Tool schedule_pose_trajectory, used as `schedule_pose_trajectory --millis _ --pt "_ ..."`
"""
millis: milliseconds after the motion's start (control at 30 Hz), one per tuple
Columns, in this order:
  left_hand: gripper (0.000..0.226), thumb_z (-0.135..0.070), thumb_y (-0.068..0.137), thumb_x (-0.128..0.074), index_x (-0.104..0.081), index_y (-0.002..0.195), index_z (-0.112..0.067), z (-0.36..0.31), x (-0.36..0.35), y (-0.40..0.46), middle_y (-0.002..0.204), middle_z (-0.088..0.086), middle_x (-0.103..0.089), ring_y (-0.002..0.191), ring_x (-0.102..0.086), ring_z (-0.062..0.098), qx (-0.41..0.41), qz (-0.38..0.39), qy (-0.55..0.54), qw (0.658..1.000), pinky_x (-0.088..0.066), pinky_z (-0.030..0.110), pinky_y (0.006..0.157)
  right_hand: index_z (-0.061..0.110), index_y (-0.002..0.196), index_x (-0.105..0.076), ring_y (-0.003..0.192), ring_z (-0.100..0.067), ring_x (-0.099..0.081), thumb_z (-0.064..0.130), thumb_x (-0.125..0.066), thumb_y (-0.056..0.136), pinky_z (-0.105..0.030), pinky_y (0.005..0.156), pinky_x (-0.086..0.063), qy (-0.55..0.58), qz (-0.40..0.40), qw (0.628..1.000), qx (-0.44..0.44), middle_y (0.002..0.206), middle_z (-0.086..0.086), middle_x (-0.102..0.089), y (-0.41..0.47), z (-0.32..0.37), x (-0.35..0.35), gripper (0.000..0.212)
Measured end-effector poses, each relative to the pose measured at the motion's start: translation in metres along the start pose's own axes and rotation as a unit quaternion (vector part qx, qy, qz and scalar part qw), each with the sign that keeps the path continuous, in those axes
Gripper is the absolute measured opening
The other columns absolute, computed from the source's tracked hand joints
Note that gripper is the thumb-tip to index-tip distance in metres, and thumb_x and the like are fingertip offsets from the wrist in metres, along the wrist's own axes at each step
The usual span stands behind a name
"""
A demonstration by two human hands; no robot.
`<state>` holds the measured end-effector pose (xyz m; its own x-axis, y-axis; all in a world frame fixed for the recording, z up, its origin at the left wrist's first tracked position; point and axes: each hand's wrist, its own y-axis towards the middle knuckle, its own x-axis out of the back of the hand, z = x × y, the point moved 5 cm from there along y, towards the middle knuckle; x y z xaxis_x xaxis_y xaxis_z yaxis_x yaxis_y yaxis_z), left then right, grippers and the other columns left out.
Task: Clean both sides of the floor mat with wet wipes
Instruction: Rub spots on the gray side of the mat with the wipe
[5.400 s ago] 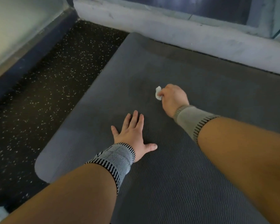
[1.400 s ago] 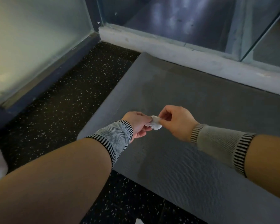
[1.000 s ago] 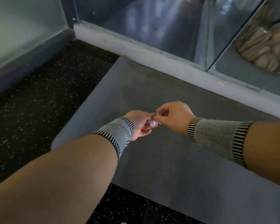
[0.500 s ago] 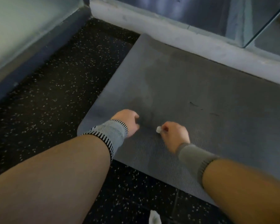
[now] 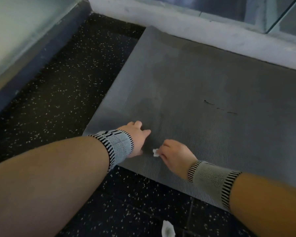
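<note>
The grey ribbed foam floor mat (image 5: 203,103) stretches ahead and rightward from both hands: the right hand (image 5: 173,152) pinches a small white wet wipe (image 5: 155,152) on its near edge, the left hand (image 5: 137,136) rests beside it, fingers hidden.

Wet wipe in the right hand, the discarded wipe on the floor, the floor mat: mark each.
wet wipe (image 5: 155,152), head view, its exposed white end.
discarded wipe (image 5: 167,229), head view, its middle.
floor mat (image 5: 203,79), head view, bare surface.

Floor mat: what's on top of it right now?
On the floor mat: left hand resting, right hand pinching a wet wipe. Mat beneath both hands is covered.
</note>
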<state>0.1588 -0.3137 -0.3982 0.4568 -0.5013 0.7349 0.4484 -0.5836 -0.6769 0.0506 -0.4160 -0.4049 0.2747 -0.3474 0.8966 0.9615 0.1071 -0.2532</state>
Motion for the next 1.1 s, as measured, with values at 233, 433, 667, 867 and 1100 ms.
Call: schedule_pose_trajectory --millis 233,433,667,867,1100 --pt "0.065 -0.05 0.091 -0.055 -0.025 0.147 -0.037 -0.01 -0.022 0.001 0.153 -0.004 -0.013 0.14 -0.015 0.026 0.052 -0.125 -0.126 0.983 -0.042 0.046 0.102 0.009 0.099 -0.063 0.088 -0.027 -0.057 0.02 -0.046 0.095 -0.032 0.071 -0.041 -0.067 -0.144 0.969 -0.192 0.099 -0.01 -0.058 0.057 -0.072 0.048 0.02" --pt "0.067 -0.05 0.087 -0.058 -0.028 0.145 -0.037 -0.008 -0.016 -0.001 0.149 0.0 -0.017 0.137 -0.021 0.027 0.048 -0.138 -0.113 0.983 -0.042 0.044 0.101 0.008 0.1 -0.064 0.093 -0.029 -0.056 0.02 -0.048 0.094 -0.035 0.079 -0.042 -0.082 -0.013 0.996 0.04 0.1 -0.011 -0.057 0.039 -0.029 0.026 0.021" --pt "0.08 -0.041 0.085 -0.064 -0.017 0.149 -0.038 -0.003 -0.02 -0.001 0.154 -0.005 -0.007 0.142 -0.012 0.027 0.021 -0.097 -0.097 0.99 -0.041 0.045 0.106 0.013 0.102 -0.066 0.093 -0.031 -0.06 0.02 -0.047 0.094 -0.032 0.075 -0.044 -0.067 -0.108 0.982 -0.142 0.103 -0.01 -0.059 0.088 -0.052 0.047 0.022" --pt "0.083 -0.042 0.084 -0.067 -0.02 0.15 -0.025 0.0 -0.026 0.0 0.157 -0.005 -0.01 0.144 -0.014 0.023 0.033 -0.13 -0.126 0.983 -0.035 0.042 0.112 0.01 0.105 -0.065 0.098 -0.03 -0.058 0.021 -0.045 0.095 -0.035 0.08 -0.045 -0.087 -0.044 0.995 -0.003 0.105 -0.01 -0.058 0.077 -0.037 0.039 0.025" --pt "0.084 -0.044 0.084 -0.067 -0.02 0.151 -0.024 0.002 -0.026 0.002 0.157 -0.006 -0.008 0.143 -0.014 0.023 0.027 -0.138 -0.121 0.983 -0.035 0.042 0.112 0.013 0.103 -0.067 0.094 -0.026 -0.057 0.021 -0.046 0.095 -0.032 0.078 -0.044 -0.048 -0.059 0.996 -0.052 0.104 -0.007 -0.057 0.057 -0.015 0.02 0.025"
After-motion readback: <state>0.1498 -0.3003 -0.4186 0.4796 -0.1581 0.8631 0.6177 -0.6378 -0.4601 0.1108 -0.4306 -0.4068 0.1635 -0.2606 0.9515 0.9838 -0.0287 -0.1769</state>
